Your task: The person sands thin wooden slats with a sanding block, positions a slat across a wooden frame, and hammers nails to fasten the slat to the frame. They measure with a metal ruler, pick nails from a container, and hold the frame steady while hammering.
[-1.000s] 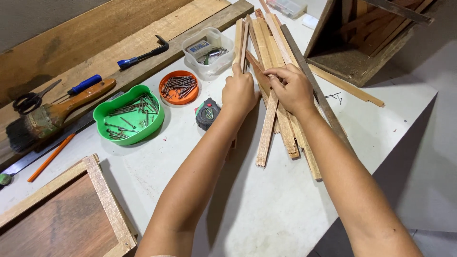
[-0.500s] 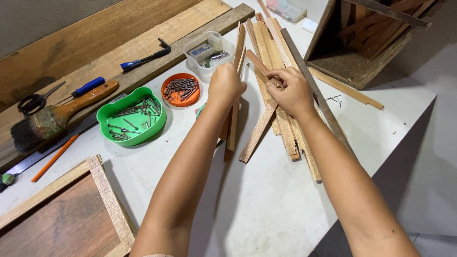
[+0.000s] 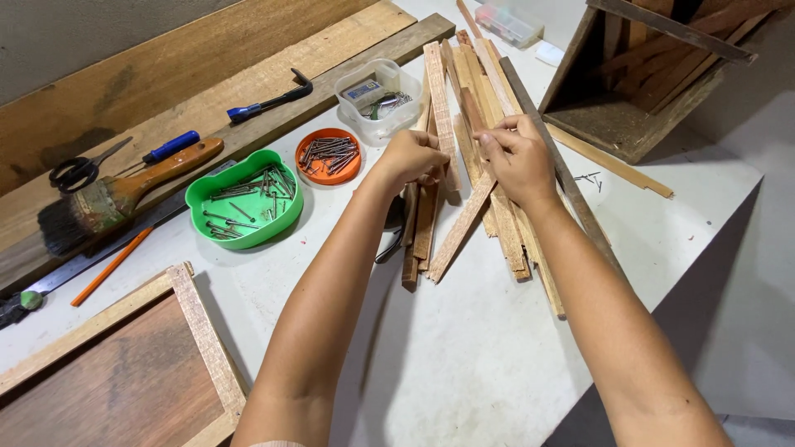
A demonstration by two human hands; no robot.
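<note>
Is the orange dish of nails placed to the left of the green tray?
No, the orange dish sits to the right of the green tray, nearer the left hand.

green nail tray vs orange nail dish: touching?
Apart. The head view shows a strip of white table between the green tray and the orange dish.

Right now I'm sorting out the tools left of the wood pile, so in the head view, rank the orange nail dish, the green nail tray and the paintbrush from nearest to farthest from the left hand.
1. Orange nail dish, just left of the left hand.
2. Green nail tray, further left, beside the dish.
3. Paintbrush, far left, by the planks.
</note>
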